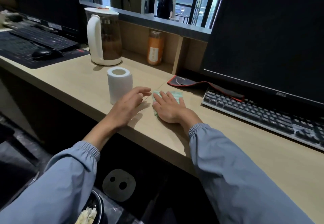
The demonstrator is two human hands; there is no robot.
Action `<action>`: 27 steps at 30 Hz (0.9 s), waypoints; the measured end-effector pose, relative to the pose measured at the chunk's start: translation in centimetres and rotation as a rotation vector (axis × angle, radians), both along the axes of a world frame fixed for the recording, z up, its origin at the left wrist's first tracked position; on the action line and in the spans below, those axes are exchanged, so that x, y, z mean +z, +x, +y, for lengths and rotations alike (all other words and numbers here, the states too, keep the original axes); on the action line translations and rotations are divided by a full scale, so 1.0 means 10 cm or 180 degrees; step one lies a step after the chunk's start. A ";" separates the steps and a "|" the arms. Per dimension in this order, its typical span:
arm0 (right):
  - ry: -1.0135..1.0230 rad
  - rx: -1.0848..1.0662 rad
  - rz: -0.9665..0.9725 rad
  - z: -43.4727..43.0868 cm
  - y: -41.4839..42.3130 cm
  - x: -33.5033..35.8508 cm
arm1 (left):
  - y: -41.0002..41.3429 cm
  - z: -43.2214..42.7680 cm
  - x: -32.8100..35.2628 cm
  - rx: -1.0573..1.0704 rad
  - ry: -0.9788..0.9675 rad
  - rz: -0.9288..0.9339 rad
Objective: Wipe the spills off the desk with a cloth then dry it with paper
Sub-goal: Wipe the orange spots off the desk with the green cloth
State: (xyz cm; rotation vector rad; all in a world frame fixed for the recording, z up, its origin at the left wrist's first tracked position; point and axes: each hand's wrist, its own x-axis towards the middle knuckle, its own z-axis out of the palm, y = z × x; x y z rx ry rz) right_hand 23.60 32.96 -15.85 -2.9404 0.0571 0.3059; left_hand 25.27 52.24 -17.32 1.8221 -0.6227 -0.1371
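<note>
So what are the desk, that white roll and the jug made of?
The desk looks like matt pale wood-grain laminate, with faint grain and a square edge. The roll is soft white paper, dimpled, hollow-cored. The jug has a glossy white plastic handle and clear walls, glass or plastic.

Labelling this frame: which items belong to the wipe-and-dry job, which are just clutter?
Job: green patterned cloth under right hand; white paper roll; light wooden desk.
Lying about: white-handled glass jug; orange bottle; black computer mouse; black Dell monitor.
</note>
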 end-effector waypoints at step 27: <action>0.0030 -0.1275 0.0115 -0.40 0.07 0.02 | -0.02 0.00 -0.03 -0.0047 0.0382 -0.0098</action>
